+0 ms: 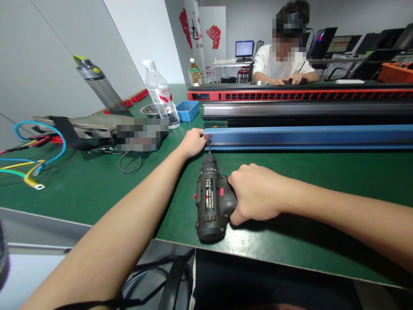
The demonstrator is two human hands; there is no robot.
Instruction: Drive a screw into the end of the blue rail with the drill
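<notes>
A black power drill [211, 200] lies sideways over the green table, its bit pointing away from me. My right hand [253, 193] is wrapped round the drill's handle on the right. The bit's tip meets the near side of a long blue rail [306, 137], close to its left end. At that end my left hand [195, 142] grips the rail, its fingertips partly hidden behind the edge. Whether a screw sits at the bit's tip is too small to tell.
Behind the blue rail lie a grey rail [274, 110] and a red slotted rail [290, 94]. A water bottle [161, 94], blue tray [187, 111], grey bag [87, 129] and cables [61, 137] stand or lie left. Across the table sits a person [280, 60].
</notes>
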